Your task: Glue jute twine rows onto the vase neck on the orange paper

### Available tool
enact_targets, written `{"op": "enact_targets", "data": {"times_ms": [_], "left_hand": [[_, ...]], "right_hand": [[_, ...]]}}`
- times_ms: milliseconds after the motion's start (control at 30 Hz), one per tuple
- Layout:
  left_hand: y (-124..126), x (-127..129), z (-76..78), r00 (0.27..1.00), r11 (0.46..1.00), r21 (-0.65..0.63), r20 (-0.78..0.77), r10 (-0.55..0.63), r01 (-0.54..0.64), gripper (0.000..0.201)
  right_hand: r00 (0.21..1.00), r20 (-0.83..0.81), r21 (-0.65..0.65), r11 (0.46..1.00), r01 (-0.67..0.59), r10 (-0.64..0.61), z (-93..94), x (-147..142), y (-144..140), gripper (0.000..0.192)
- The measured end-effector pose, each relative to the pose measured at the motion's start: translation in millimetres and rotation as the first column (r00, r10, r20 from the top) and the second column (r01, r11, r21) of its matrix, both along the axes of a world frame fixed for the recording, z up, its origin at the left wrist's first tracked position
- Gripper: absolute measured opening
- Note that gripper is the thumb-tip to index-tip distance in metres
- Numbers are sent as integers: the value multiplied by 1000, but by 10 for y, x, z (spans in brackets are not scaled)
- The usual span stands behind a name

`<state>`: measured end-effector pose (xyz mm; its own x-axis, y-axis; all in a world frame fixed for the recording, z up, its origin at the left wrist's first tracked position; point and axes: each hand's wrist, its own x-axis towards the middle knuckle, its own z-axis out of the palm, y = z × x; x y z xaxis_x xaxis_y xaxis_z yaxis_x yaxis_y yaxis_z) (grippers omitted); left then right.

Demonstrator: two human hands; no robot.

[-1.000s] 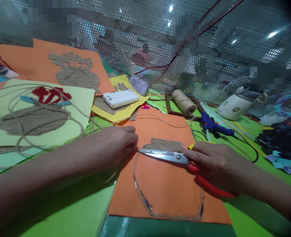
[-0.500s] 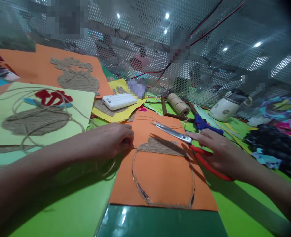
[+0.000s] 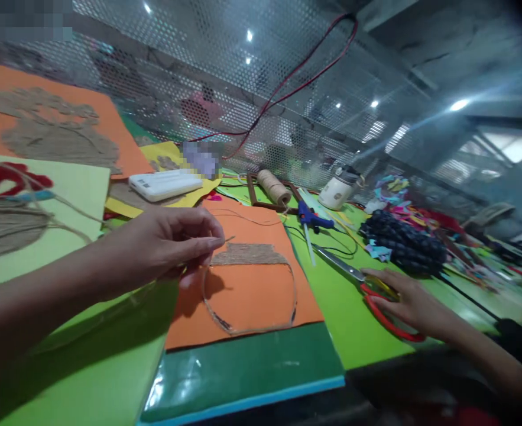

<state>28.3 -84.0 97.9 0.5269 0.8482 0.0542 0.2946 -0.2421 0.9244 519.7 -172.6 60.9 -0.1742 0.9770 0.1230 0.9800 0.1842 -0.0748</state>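
Observation:
My left hand [image 3: 172,242] pinches the short end of a piece of jute twine [image 3: 229,239] between thumb and fingertips. Just below it lies an orange sheet [image 3: 247,302] with a vase outline in twine, its neck filled by rows of jute [image 3: 247,254]. To the right, my right hand [image 3: 409,302] grips the red-handled scissors [image 3: 391,319] low over the green table. Their blades [image 3: 338,264] point left towards a blue glue gun [image 3: 311,218] and look closed.
A green glossy folder [image 3: 243,378] lies under the orange sheet. Behind are a white power bank [image 3: 165,184], a twine spool [image 3: 273,187] and a white bottle [image 3: 337,190]. Finished jute pictures [image 3: 61,139] lie left. Dark fabric [image 3: 400,245] is at right, below perforated metal mesh [image 3: 163,89].
The scissors have moved from above the orange sheet to the right, down near the table. My left hand has turned and lifted the twine end. The view has swung right.

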Motion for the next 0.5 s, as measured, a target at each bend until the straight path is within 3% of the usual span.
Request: {"op": "enact_targets", "data": {"times_ms": [100, 200, 300, 400, 500], "left_hand": [[-12, 47, -42, 1000, 1000, 26, -21, -1, 2, 33], [25, 99, -131, 997, 993, 119, -83, 0, 10, 35], [69, 179, -208, 991, 977, 209, -136, -5, 34, 36], [41, 288, -169, 989, 971, 239, -148, 6, 29, 36], [-49, 390, -32, 980, 966, 254, -199, -4, 55, 36]], "right_hand": [[999, 36, 34, 999, -42, 41, 0, 101, -14, 45], [993, 62, 191, 976, -108, 97, 105, -64, 40, 36], [968, -13, 353, 907, -231, 252, 254, -615, 107, 28], [849, -159, 350, 833, -428, 503, 358, -1344, 204, 20], [725, -218, 350, 746, -567, 653, 370, -1892, 335, 22]]}}
